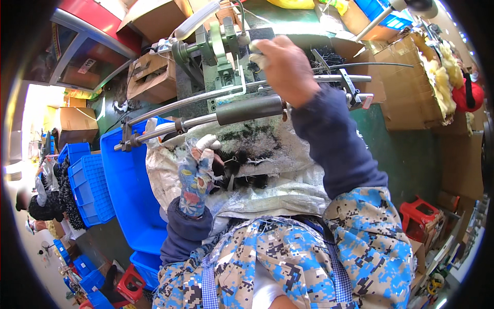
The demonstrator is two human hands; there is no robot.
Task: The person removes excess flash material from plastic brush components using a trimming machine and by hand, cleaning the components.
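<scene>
**benchguy:** Head view only here. The right hand (284, 66), bare, in a dark blue sleeve, is up at about 12 o'clock, fingers curled shut around a pale grip (256, 56) on the grey-green metal bench machine (218, 49). Below it, two long curved steel rods (206, 95) run from 9 toward 3 o'clock, the lower one with a dark cylindrical sleeve (249, 109) on it.

**wireworks:** And the other hand?

**benchguy:** The left hand (196, 172), in a floral-patterned fabric glove with white wrapped fingertips, sits near centre, a bit toward 8 o'clock. Its fingers are narrow, pinched on a small black bristly brush piece (234, 159) from the pile of them on a white woven sack (278, 170) across the lap.

**wireworks:** Anything around it?

**benchguy:** Blue plastic crates (123, 175) at 9 o'clock, just beside the sack. Brown cardboard boxes (411, 87) with yellowish fluffy stuff at 2 o'clock. A small red plastic stool (419, 213) at 4 o'clock. Can't tell how firmly the pinch grips.
</scene>
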